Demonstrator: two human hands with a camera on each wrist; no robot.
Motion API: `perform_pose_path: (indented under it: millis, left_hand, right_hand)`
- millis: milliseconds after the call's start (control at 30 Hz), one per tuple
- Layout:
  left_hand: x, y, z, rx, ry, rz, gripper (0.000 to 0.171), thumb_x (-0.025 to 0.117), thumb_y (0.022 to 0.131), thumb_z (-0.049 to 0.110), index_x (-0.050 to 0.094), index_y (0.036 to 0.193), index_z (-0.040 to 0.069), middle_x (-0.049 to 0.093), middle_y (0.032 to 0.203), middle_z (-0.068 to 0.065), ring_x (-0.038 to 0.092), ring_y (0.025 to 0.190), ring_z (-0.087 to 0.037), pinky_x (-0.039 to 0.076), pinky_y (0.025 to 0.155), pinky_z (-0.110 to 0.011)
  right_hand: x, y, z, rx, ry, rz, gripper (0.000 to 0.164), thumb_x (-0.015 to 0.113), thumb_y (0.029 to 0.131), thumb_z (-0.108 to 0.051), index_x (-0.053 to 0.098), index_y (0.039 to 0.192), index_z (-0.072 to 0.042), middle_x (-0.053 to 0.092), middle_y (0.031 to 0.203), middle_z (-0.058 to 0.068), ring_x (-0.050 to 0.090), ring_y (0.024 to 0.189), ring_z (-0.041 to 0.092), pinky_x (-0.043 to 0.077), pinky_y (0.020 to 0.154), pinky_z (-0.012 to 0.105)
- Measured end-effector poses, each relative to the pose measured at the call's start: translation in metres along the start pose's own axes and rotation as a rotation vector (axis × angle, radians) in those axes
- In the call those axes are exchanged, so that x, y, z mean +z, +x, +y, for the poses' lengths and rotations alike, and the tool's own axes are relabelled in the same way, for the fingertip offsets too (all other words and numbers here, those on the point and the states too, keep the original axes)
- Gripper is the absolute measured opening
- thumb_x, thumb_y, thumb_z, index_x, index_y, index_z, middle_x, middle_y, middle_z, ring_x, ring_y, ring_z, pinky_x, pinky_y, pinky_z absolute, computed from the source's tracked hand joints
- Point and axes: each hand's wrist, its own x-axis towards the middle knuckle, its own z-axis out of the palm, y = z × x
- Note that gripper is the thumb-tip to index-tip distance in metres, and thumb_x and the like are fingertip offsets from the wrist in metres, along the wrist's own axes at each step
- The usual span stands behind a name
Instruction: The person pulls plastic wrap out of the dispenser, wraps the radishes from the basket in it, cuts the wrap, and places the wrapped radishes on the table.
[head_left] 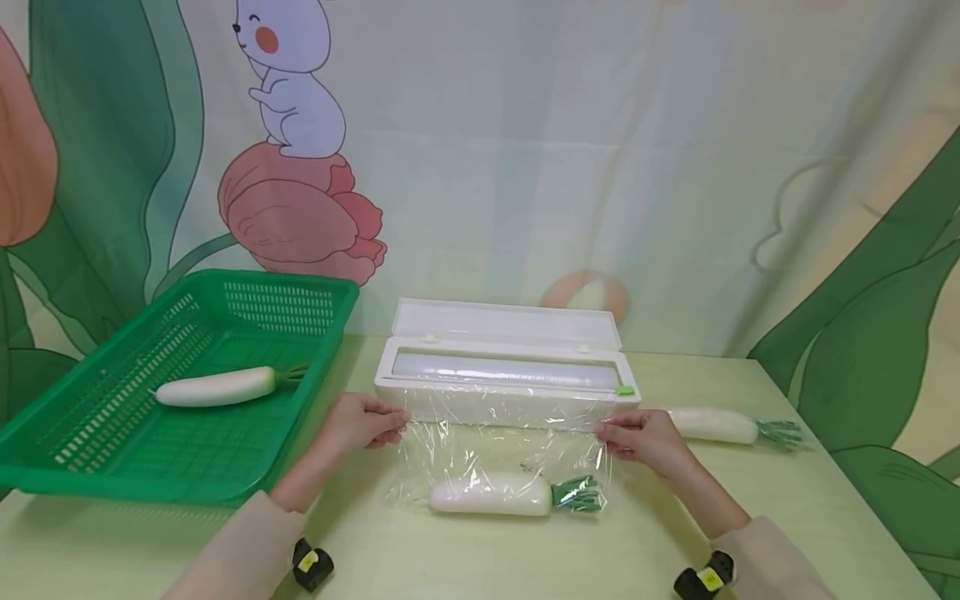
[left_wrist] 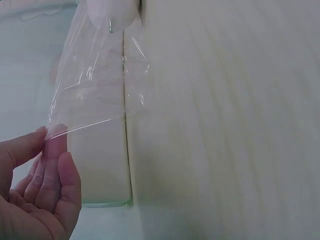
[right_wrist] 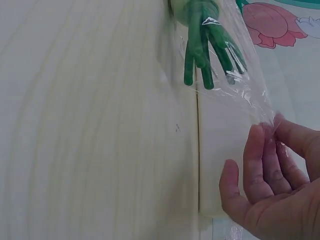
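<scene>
A clear sheet of cling film (head_left: 465, 446) is spread between my two hands and drapes over a white radish (head_left: 491, 493) with green stalks. My left hand (head_left: 367, 421) pinches the film's left edge between thumb and finger; the left wrist view shows the film stretching away from that fingertip. At the other side my right hand (head_left: 648, 442) pinches the film's right edge, bunched at the fingertips in the right wrist view, near the radish's stalks (right_wrist: 205, 45). Just behind the film stands a white cling film dispenser (head_left: 386, 385), lid raised, with the film roll (head_left: 502, 371) inside.
On the left a green plastic basket (head_left: 300, 421) holds another white radish (head_left: 217, 389). A further radish (head_left: 716, 425) lies on the table (head_left: 555, 558) behind my right hand. A green slider (head_left: 625, 390) sits at the dispenser's right end. A printed curtain hangs behind.
</scene>
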Motion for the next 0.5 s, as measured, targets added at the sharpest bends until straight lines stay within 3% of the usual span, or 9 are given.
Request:
perform_pose_path:
  millis: [267,367,500]
  left_hand:
    - [0.0005,-0.0017,0.0040,0.065,-0.019,0.036,0.019,0.066,0.082,0.005,0.065,0.087,-0.013,0.067,0.065,-0.011,0.061,0.054,-0.008,0.049,0.051,-0.021]
    - [0.0011,-0.0027,0.0053,0.072,-0.014,0.043,0.018,0.065,0.082,0.005,0.064,0.086,-0.013,0.066,0.066,-0.011,0.061,0.055,-0.009,0.049,0.052,-0.021]
    - [0.0008,-0.0035,0.0044,0.042,-0.026,0.016,0.028,0.064,0.085,0.013,0.063,0.097,-0.012,0.068,0.077,-0.015,0.064,0.062,-0.013,0.051,0.058,-0.025]
  right_hand:
    - [-0.0001,0.0025,0.0019,-0.051,-0.013,0.026,0.017,0.061,0.083,0.001,0.061,0.092,0.016,0.069,0.076,0.005,0.063,0.063,0.008,0.052,0.063,0.024]
    - [-0.0024,0.0013,0.0020,-0.053,0.002,-0.013,0.018,0.062,0.084,-0.002,0.062,0.093,0.014,0.069,0.077,0.004,0.063,0.066,0.008,0.053,0.065,0.024]
    - [-0.0078,-0.0010,0.0007,-0.044,0.012,-0.086,0.033,0.064,0.084,-0.013,0.058,0.103,0.014,0.068,0.082,0.001,0.063,0.072,0.009,0.052,0.070,0.026]
